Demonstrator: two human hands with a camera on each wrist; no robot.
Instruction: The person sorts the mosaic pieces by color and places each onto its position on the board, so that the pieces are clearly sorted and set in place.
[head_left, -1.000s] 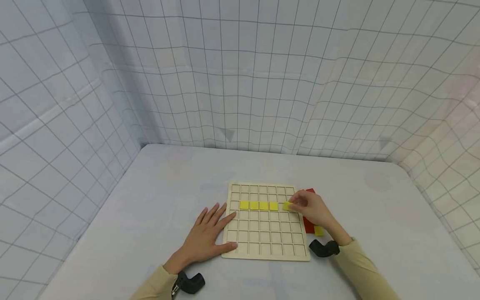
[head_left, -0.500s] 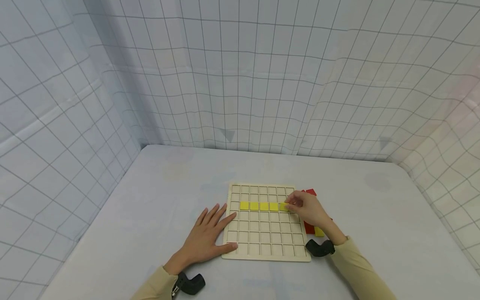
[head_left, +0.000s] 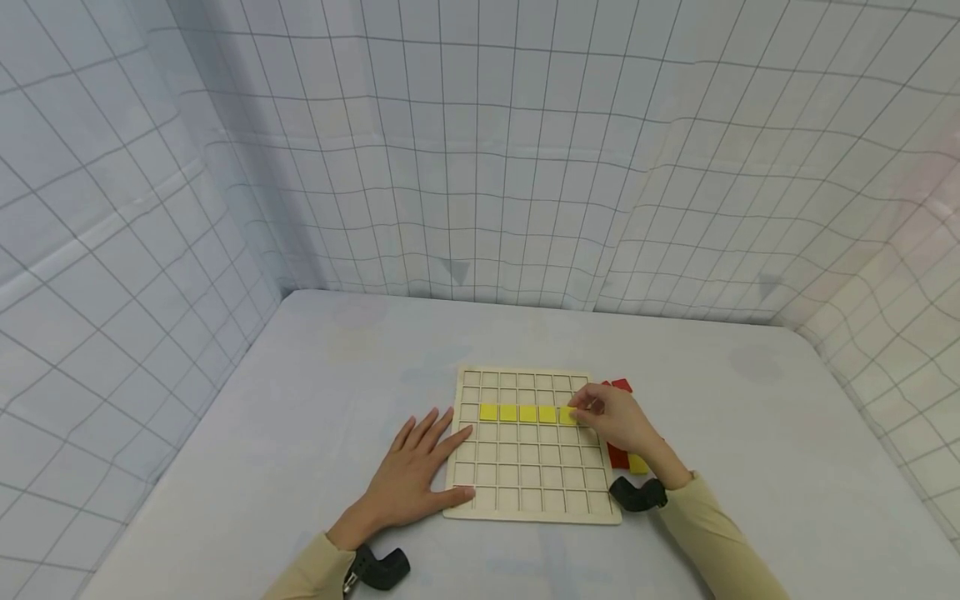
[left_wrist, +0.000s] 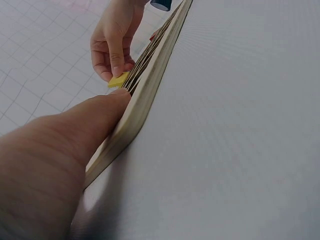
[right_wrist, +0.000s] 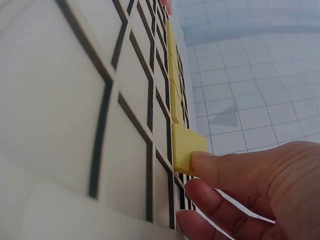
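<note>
A pale wooden grid board (head_left: 517,515) lies on the table with several yellow square tiles (head_left: 508,412) in a row across it. My right hand (head_left: 618,418) pinches one more yellow tile (right_wrist: 187,147) between thumb and fingers, at the right end of that row. In the right wrist view the pinched tile stands tilted at its grid cell, its edge right at the grid lines. My left hand (head_left: 408,475) rests spread on the board's left edge, fingers straight. Its thumb (left_wrist: 100,112) lies along the board's rim in the left wrist view.
Red tiles (head_left: 618,457) and a yellow tile (head_left: 638,464) lie on the table beside the board's right edge, partly hidden by my right hand and wrist. White grid-patterned curtains (head_left: 525,167) enclose the table (head_left: 352,350) at the back and sides.
My right hand has moved slightly left with the yellow tile, bringing it over the cell at the row's right end. The left hand has stayed in place.
</note>
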